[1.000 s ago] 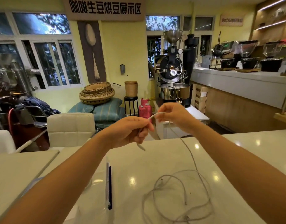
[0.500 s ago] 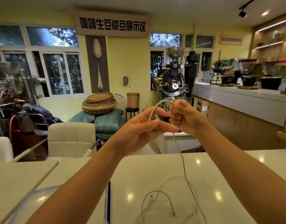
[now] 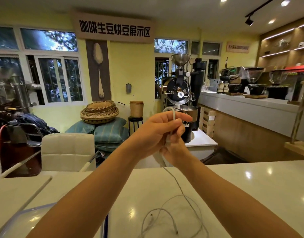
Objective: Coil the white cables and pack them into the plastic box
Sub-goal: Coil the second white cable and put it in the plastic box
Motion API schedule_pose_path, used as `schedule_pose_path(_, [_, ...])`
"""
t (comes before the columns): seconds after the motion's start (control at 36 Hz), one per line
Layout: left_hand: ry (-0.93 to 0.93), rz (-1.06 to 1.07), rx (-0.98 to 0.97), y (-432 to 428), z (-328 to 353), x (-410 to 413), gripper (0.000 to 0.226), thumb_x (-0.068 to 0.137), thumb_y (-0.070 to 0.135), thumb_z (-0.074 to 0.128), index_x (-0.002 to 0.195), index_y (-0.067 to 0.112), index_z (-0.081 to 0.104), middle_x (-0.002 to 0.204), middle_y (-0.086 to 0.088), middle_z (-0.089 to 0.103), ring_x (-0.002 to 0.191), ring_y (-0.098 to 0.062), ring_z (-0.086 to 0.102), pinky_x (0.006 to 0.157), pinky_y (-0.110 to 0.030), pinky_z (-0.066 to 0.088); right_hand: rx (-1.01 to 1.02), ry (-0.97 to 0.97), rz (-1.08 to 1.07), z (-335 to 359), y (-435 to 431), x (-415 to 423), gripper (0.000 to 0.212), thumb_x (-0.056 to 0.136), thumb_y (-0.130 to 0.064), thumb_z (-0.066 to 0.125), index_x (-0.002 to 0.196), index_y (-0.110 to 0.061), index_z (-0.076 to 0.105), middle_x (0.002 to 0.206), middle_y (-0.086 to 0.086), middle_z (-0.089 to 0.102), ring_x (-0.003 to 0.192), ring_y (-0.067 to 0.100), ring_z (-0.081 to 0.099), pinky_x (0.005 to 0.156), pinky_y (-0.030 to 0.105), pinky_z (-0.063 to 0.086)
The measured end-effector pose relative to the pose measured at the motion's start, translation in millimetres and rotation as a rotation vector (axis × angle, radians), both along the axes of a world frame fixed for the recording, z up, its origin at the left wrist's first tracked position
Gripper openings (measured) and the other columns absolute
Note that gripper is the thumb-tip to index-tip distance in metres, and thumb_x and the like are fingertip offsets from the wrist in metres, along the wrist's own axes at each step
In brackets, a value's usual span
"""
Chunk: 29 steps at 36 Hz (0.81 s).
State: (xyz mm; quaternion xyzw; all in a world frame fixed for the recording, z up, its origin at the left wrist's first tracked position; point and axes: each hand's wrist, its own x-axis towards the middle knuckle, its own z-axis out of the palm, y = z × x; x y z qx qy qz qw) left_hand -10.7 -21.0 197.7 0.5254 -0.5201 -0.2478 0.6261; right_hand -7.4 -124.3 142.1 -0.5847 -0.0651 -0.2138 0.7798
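We have the pale worktop (image 3: pixel 233 194) across the lower frame, the clear plastic box (image 3: pixel 27 219) at lower left. At centre our left hand (image 3: pixel 158 131) and right hand (image 3: pixel 175 150) meet, each grip closed on the white cable (image 3: pixel 173 179), which loops above the fingers and trails to slack curls at lower centre. We judge it light, limp and springy: pinch each loop where the strands cross.

cables (image 3: pixel 173 213) on table (image 3: pixel 251 194) | plastic box (image 3: pixel 27 219) left | hands (image 3: pixel 158 131) above
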Motion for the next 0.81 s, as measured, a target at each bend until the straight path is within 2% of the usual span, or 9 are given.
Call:
schedule_pose_path(0.06, [-0.061,0.115,0.031,-5.0,3.0,5.6,0.026,0.095,0.007,0.034,0.089,0.012,0.058,0.05,0.007,0.053,0.044,-0.005,0.043,0.043,-0.011,0.037,0.024,0.079,0.017,-6.6,9.1,2.0,0.028,0.099,-0.023,0.031,0.085,-0.018,0.055,0.069,0.001,0.055,0.066,0.013,0.048,0.058,0.022,0.041])
schedule_pose_path(0.14, [-0.134,0.252,0.088,-9.1,6.2,19.8,0.023,0.095,0.008,0.035,0.087,0.01,0.056,0.052,0.003,0.049,0.036,-0.001,0.037,0.036,-0.009,0.032,-0.051,0.234,0.069,-15.7,13.3,-3.0,0.022,0.095,-0.016,0.041,0.079,-0.013,0.056,0.063,0.002,0.052,0.055,0.012,0.044,0.049,0.021,0.038])
schedule_pose_path(0.28, [-0.367,0.496,0.177,-12.0,-1.6,52.0,0.027,0.096,0.007,0.035,0.074,0.013,0.049,0.059,-0.002,0.046,0.032,0.002,0.04,0.037,-0.006,0.031,-0.338,0.333,0.154,-21.8,14.6,-16.4,0.019,0.095,-0.021,0.043,0.089,-0.024,0.061,0.064,0.0,0.054,0.046,0.006,0.044,0.048,0.018,0.037])
schedule_pose_path(0.39, [-0.478,0.601,0.24,-10.5,-13.4,67.4,0.024,0.096,0.006,0.034,0.08,0.001,0.051,0.063,0.0,0.044,0.045,0.009,0.047,0.048,-0.007,0.035,-0.595,0.386,0.125,-14.2,10.8,-30.0,0.023,0.096,-0.018,0.041,0.104,-0.008,0.061,0.061,0.0,0.054,0.039,0.002,0.042,0.043,0.014,0.035])
schedule_pose_path(0.44, [-0.479,0.618,0.246,-10.6,-19.7,72.6,0.028,0.096,0.006,0.034,0.07,0.005,0.045,0.065,-0.001,0.045,0.057,0.0,0.047,0.059,-0.014,0.036,-0.735,0.402,0.109,-9.2,7.6,-36.6,0.03,0.095,-0.017,0.041,0.111,0.002,0.057,0.058,-0.001,0.051,0.04,0.002,0.04,0.042,0.012,0.034])
schedule_pose_path(0.53, [-0.506,0.64,0.257,-13.7,-30.7,74.5,0.038,0.096,0.007,0.035,0.06,0.018,0.037,0.068,0.0,0.046,0.066,-0.015,0.045,0.066,-0.029,0.039,-0.918,0.397,0.081,1.3,5.6,-45.6,0.03,0.094,-0.019,0.043,0.109,0.003,0.058,0.057,-0.003,0.048,0.043,0.004,0.038,0.043,0.012,0.033])
schedule_pose_path(0.67, [-0.433,0.592,0.203,-17.1,-42.9,62.2,0.035,0.094,0.005,0.039,0.063,0.018,0.046,0.069,0.003,0.052,0.062,-0.008,0.048,0.056,-0.011,0.043,-1.14,0.289,-0.025,21.3,1.6,-51.6,0.028,0.091,-0.019,0.05,0.094,0.005,0.064,0.058,-0.004,0.046,0.05,0.006,0.039,0.049,0.011,0.034])
schedule_pose_path(0.75, [-0.365,0.534,0.164,-16.2,-48.3,55.6,0.032,0.091,0.006,0.046,0.063,0.019,0.054,0.075,0.004,0.056,0.069,-0.008,0.052,0.063,-0.016,0.044,-1.164,0.239,-0.071,31.6,-3.6,-50.4,0.017,0.087,-0.017,0.057,0.083,-0.006,0.069,0.062,0.0,0.053,0.055,0.011,0.043,0.057,0.02,0.038])
schedule_pose_path(0.81, [-0.284,0.473,0.147,-14.0,-51.5,51.1,0.029,0.09,0.009,0.049,0.065,0.021,0.06,0.073,0.003,0.056,0.065,-0.01,0.052,0.059,-0.018,0.043,-1.165,0.208,-0.106,39.3,-9.1,-50.1,0.015,0.084,-0.017,0.06,0.082,-0.006,0.07,0.061,-0.002,0.054,0.054,0.008,0.044,0.053,0.012,0.039])
